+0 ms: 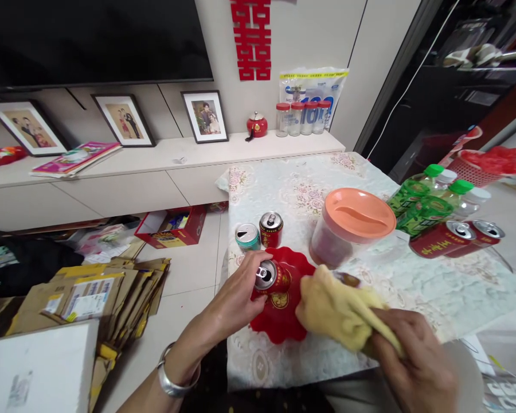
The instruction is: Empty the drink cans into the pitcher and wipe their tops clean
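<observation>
My left hand [236,295], with a silver bangle at the wrist, is wrapped round an opened red drink can [280,277]. The can is tilted with its top toward me, over a red scalloped plate [279,331] with gold print. In my right hand [417,358] a yellow cloth [348,312] is bunched up, reaching to the plate's right edge; it is slightly blurred. Behind the plate stand a teal-sided can [247,237] and another dark red can [272,230], both opened. A brownish thing [347,279] lies partly hidden behind the cloth.
A tub with an orange lid [359,212] stands behind the cloth. On the right are green-labelled bottles [430,198] and two red cans [445,238]. The floral tablecloth [279,189] covers the table. Flattened cardboard [124,292] and a white box [38,367] lie on the left.
</observation>
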Available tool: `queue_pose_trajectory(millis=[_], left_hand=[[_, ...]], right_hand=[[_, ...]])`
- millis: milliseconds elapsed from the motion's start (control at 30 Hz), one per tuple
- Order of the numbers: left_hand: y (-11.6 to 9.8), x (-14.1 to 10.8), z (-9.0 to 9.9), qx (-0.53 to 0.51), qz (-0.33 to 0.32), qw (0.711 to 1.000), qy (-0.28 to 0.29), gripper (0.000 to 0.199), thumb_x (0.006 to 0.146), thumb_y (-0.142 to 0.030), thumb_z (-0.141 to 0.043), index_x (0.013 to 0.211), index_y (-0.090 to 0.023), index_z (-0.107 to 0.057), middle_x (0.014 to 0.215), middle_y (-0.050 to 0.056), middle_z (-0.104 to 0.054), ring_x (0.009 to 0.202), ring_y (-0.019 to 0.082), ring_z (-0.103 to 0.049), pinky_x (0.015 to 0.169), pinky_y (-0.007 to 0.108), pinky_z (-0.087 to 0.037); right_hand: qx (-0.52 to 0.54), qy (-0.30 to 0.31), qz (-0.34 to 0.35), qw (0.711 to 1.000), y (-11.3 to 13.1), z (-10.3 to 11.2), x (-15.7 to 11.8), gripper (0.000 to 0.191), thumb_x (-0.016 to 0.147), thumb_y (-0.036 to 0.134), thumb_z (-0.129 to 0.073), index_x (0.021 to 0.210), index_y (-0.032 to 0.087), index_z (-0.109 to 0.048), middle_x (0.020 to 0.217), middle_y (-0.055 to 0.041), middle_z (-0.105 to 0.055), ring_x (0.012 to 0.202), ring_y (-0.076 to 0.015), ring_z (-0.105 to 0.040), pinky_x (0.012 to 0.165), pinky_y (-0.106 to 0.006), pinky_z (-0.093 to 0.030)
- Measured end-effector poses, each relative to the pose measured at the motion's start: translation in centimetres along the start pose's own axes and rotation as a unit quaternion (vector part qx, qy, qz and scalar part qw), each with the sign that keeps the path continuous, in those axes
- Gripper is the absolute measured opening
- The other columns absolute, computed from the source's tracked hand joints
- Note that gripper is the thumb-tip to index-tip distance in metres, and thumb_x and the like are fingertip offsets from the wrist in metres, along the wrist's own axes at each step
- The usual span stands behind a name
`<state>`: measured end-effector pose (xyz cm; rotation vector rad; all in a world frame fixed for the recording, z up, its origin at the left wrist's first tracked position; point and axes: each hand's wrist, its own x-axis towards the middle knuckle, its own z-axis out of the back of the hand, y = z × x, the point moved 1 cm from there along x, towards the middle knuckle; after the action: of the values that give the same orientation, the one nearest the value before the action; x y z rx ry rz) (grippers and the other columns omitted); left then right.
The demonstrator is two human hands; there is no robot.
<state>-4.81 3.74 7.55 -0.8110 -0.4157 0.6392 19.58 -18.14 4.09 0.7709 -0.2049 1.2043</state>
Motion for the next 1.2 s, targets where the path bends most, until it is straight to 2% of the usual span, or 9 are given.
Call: queue_pose_trajectory(millis=[100, 167, 367, 500, 600, 700, 867, 1067, 1200], left_hand=[[-0.1, 0.3, -0.3, -0.024, -0.008, 1.0, 0.008, 0.068, 0.075, -0.003, -0.057, 0.137, -0.03, -0.045, 0.142, 0.01, -0.055, 0.138, 0.029, -0.055, 0.118, 0.052, -0.047], [-0.1, 0.4, -0.6, -0.037, -0.012, 0.999, 0.004, 0.069, 0.075, -0.003, -0.058, 0.138, -0.03, -0.046, 0.145, 0.01, -0.053, 0.143, 0.029, -0.05, 0.122, 0.053, -0.042], [0.2, 0.4, -2.7, -0.082, 0.038, 0.996, -0.028, 0.067, 0.074, -0.034, -0.087, 0.133, -0.031, -0.057, 0.144, 0.01, -0.046, 0.142, 0.035, -0.046, 0.119, 0.055, -0.045], [0.1, 0.6, -3.0, -0.095, 0.061, 0.992, -0.049, 0.063, 0.075, -0.03, -0.083, 0.133, -0.031, -0.06, 0.13, 0.008, -0.053, 0.131, 0.032, -0.055, 0.115, 0.052, -0.048], [-0.2, 0.9, -2.3, -0.113, 0.083, 0.989, -0.048, 0.067, 0.072, -0.019, -0.076, 0.135, -0.028, -0.055, 0.132, 0.008, -0.058, 0.128, 0.03, -0.059, 0.115, 0.052, -0.047], [-0.2, 1.0, -1.5, -0.157, 0.116, 0.98, -0.048, 0.069, 0.072, -0.019, -0.073, 0.136, -0.024, -0.047, 0.132, 0.009, -0.063, 0.121, 0.028, -0.065, 0.109, 0.05, -0.051], [-0.3, 1.1, -1.1, -0.141, 0.114, 0.983, -0.032, 0.06, 0.072, -0.018, -0.07, 0.129, -0.023, -0.051, 0.124, 0.008, -0.066, 0.114, 0.027, -0.066, 0.105, 0.048, -0.053], [-0.8, 1.1, -1.6, -0.161, 0.091, 0.982, -0.027, 0.064, 0.071, -0.014, -0.066, 0.134, -0.023, -0.052, 0.135, 0.009, -0.062, 0.126, 0.028, -0.061, 0.112, 0.048, -0.048], [-0.3, 0.9, -2.8, -0.199, 0.092, 0.975, -0.018, 0.069, 0.074, -0.017, -0.066, 0.14, -0.022, -0.047, 0.142, 0.011, -0.058, 0.132, 0.031, -0.057, 0.116, 0.052, -0.045]], right_hand=[[-0.138, -0.091, -0.106, 0.98, -0.5, 2.3, 0.6, 0.027, 0.097, 0.039, -0.057, 0.112, 0.024, -0.073, 0.101, -0.009, -0.067, 0.085, -0.0242, -0.063, 0.071, -0.038, -0.048], [-0.189, -0.11, -0.132, 0.967, -1.2, 2.1, 0.7, 0.031, 0.095, 0.04, -0.054, 0.11, 0.023, -0.075, 0.096, -0.0103, -0.069, 0.082, -0.0256, -0.061, 0.068, -0.038, -0.045], [-0.146, 0.037, -0.038, 0.988, -5.3, -4.2, -0.7, 0.033, 0.093, 0.03, -0.047, 0.108, 0.02, -0.075, 0.088, -0.0098, -0.068, 0.08, -0.0257, -0.059, 0.07, -0.038, -0.047], [-0.164, 0.089, -0.007, 0.982, -7.4, -4.5, -1.3, 0.03, 0.095, 0.032, -0.052, 0.114, 0.023, -0.074, 0.095, -0.0074, -0.072, 0.082, -0.0257, -0.064, 0.068, -0.037, -0.047], [-0.101, 0.079, 0.012, 0.992, -6.4, -2.1, -0.6, 0.034, 0.099, 0.039, -0.053, 0.126, 0.024, -0.068, 0.116, -0.0079, -0.072, 0.102, -0.0276, -0.066, 0.084, -0.041, -0.053], [-0.055, 0.003, -0.002, 0.998, -3.0, -0.3, 0.5, 0.037, 0.102, 0.038, -0.056, 0.135, 0.022, -0.063, 0.129, -0.0111, -0.066, 0.118, -0.0304, -0.061, 0.099, -0.046, -0.05], [-0.013, 0.049, 0.091, 0.995, 1.5, -2.9, 0.8, 0.033, 0.101, 0.031, -0.058, 0.133, 0.025, -0.061, 0.134, -0.0114, -0.062, 0.123, -0.0307, -0.058, 0.101, -0.049, -0.045], [-0.158, 0.056, 0.068, 0.983, -1.6, -6.3, -0.3, 0.023, 0.1, 0.031, -0.054, 0.111, 0.025, -0.073, 0.104, -0.0061, -0.071, 0.092, -0.0243, -0.062, 0.082, -0.041, -0.039], [-0.171, 0.059, 0.032, 0.983, -3.1, -6.4, 0.0, 0.026, 0.1, 0.038, -0.053, 0.107, 0.027, -0.076, 0.103, -0.0061, -0.073, 0.092, -0.0255, -0.063, 0.081, -0.042, -0.038]])
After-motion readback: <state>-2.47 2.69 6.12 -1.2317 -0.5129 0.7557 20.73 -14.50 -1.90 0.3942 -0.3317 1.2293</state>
